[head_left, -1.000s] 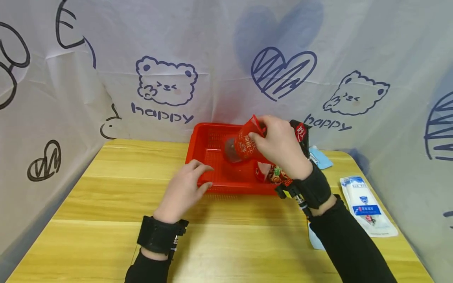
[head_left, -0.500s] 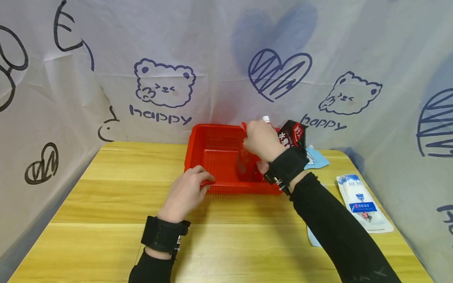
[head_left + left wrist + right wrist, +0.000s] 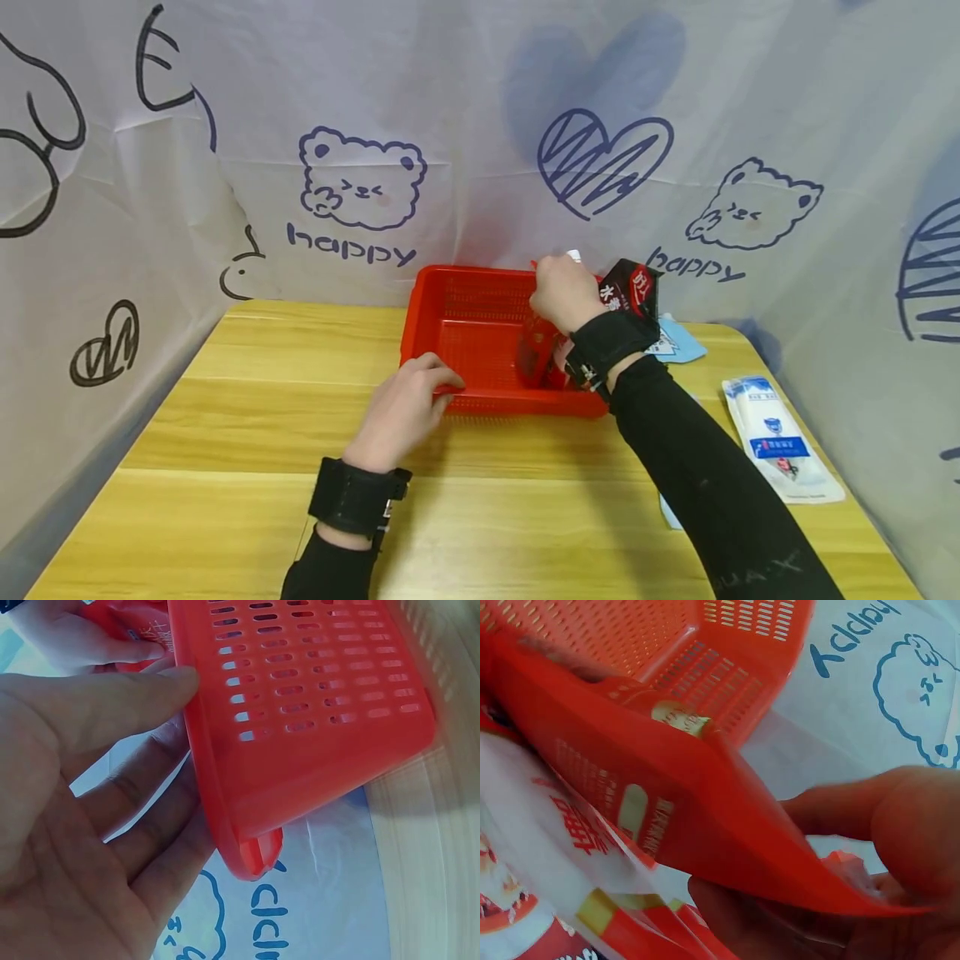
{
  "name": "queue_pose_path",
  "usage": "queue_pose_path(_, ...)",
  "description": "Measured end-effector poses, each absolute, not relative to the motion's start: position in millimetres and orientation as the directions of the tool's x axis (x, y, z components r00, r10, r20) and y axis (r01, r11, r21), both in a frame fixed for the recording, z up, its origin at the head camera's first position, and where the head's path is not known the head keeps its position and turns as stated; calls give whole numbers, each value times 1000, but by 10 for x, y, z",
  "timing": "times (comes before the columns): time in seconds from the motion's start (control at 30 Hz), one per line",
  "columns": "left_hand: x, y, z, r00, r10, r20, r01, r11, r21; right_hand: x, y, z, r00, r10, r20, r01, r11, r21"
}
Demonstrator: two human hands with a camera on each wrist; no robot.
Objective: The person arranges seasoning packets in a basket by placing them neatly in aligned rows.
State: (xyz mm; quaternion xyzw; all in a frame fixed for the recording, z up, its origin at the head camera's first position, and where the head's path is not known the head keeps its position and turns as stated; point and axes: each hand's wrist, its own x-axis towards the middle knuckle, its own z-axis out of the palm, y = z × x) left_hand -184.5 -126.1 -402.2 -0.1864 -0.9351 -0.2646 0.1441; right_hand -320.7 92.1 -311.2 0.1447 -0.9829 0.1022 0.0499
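A red plastic basket (image 3: 517, 404) with slotted walls stands at the back of the wooden table. My left hand (image 3: 401, 408) pinches its front rim near the left corner; the left wrist view has the thumb on the outer side of the rim (image 3: 196, 727) and the other fingers behind it. Inside the basket, a red packet with a see-through part (image 3: 534, 354) stands roughly upright. My right hand (image 3: 564, 292) grips this packet by its top edge. Beside it in the right wrist view is a white and red packet (image 3: 577, 825), partly covered.
A black packet (image 3: 630, 292) leans up at the basket's right end, with a white cap (image 3: 573, 255) peeking out behind my right hand. A light blue packet (image 3: 678, 342) lies behind; a white pouch (image 3: 783, 442) lies at the table's right edge. A fabric backdrop (image 3: 480, 217) closes off the back.
My right hand has lowered the red packet from a tilt into a standing position on the right side of the basket. My left hand has closed onto the front rim.
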Motion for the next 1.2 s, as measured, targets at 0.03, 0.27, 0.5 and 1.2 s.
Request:
queue_pose_path(0.03,-1845,-1259,-4023,-889,273,368,426,789,443,-3215,927,-3121,-955,-270,122,-290,937,-192)
queue_pose_path(0.27,-1851,-1258,-4018,-890,274,365,427,780,457,-3190,970,-3128,-963,-259,76,-270,931,-248)
queue_pose_path(0.5,-1846,-1250,-4017,-886,281,369,436,773,460,-2966,1044,-3069,-961,-237,142,-270,913,-305)
queue_pose_path(1.2,-1851,-1241,-4020,-898,274,346,415,787,456,-2095,2227,-3206,-903,31,429,-221,822,-525)
